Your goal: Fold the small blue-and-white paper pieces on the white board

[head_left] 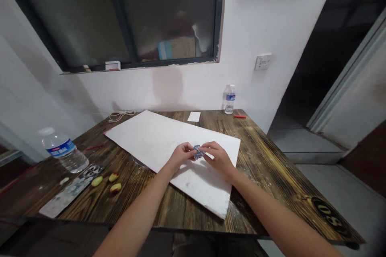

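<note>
Between my two hands is a small blue-and-white piece (198, 151), too small to name its kind. My left hand (182, 156) pinches its left side with thumb and fingers. On the other side, my right hand (217, 156) grips it with the fingertips. Both hands are above a large white board (193, 174), which lies slantwise on the wooden table. The hands cast a shadow on the board.
A large water bottle (64, 150) stands at the left, near a patterned strip (70, 190) and several small fruits (115, 188). Along the back are a white cable (122, 115), a white card (194, 117), a smaller bottle (230, 100) and a red pen-like thing (240, 117).
</note>
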Motion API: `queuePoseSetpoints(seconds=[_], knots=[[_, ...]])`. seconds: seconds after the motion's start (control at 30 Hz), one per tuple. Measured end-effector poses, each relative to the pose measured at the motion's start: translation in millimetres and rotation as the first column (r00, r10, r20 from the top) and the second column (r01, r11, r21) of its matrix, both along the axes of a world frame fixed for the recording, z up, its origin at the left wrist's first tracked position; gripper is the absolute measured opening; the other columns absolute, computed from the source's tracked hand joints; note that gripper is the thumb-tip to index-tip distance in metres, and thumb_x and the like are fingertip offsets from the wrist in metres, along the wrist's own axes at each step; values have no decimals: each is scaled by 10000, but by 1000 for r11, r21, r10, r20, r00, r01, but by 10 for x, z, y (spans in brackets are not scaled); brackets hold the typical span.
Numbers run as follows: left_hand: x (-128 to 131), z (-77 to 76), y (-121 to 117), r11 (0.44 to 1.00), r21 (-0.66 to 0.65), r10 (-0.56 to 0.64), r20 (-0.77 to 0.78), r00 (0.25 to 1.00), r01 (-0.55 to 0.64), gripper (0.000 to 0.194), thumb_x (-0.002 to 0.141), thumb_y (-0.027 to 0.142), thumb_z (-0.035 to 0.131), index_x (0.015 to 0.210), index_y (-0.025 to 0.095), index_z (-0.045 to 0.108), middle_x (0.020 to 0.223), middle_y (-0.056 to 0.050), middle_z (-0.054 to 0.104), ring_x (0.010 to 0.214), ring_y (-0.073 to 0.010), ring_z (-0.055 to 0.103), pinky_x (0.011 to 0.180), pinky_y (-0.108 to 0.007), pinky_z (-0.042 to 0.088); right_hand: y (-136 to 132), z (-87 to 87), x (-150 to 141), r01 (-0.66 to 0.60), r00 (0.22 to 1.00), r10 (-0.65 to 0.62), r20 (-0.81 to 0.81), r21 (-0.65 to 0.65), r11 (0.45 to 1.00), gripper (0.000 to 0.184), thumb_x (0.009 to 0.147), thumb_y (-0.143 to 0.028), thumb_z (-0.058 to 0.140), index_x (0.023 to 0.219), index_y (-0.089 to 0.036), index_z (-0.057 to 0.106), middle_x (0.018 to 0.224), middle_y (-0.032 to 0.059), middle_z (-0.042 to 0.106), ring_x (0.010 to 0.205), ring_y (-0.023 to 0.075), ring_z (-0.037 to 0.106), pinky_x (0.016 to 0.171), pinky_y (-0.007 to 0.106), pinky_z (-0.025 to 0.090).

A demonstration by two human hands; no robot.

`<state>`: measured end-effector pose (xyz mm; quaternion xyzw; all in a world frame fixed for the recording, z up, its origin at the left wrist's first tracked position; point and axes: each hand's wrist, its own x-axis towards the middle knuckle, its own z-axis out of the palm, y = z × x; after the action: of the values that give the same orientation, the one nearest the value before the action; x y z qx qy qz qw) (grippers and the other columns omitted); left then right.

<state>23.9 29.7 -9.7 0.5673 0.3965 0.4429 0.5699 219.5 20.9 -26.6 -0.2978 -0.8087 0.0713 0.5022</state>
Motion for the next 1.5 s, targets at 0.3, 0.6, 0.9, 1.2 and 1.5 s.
queuePoseSetpoints(seconds=[0.3, 0.6, 0.9, 1.2, 1.5], knots=[[12, 72, -42, 999, -37, 4, 100, 995, 0, 354, 617, 363, 824, 723, 147, 564, 720, -20, 657, 646, -135, 633, 648, -292, 542, -51, 30, -23, -37, 973, 25, 231, 47, 998, 528, 856, -221, 595, 1360, -319, 470, 1073, 86, 577, 933, 236, 502, 802, 418, 477], [-4, 14, 61, 971, -74, 236, 147, 961, -227, 399, 531, 364, 855, 722, 150, 578, 664, 3, 642, 608, -115, 613, 586, -244, 522, 129, 6, 188, 243, 969, -245, 14, -198, 950, 356, 904, -222, 481, 1248, -233, 572, 1011, 84, 610, 987, 243, 523, 905, 416, 436], [-113, -78, 181, 909, -124, 415, 157, 896, -399, 385, 521, 316, 848, 791, 144, 633, 711, -13, 662, 623, -112, 618, 589, -236, 538, 110, 14, 294, 432, 815, -242, 527, -273, 860, 296, 863, -309, 588, 1123, -183, 652, 1100, 84, 678, 1060, 237, 540, 906, 313, 385], [-109, -82, 165, 911, -108, 409, 130, 903, -397, 413, 491, 338, 858, 772, 142, 627, 681, -17, 657, 612, -116, 617, 564, -226, 532, 63, 85, 201, 480, 667, -284, 689, -105, 871, 232, 901, -260, 512, 1029, -173, 686, 955, 87, 712, 945, 235, 587, 850, 330, 349], [-53, -43, 122, 937, -9, 349, 41, 936, -349, 350, 549, 347, 823, 749, 140, 624, 656, 0, 630, 577, -95, 583, 545, -214, 504, 55, 61, 189, 419, 841, -296, 453, -198, 886, 245, 896, -214, 460, 820, -167, 689, 830, 76, 701, 824, 196, 595, 759, 303, 383]])
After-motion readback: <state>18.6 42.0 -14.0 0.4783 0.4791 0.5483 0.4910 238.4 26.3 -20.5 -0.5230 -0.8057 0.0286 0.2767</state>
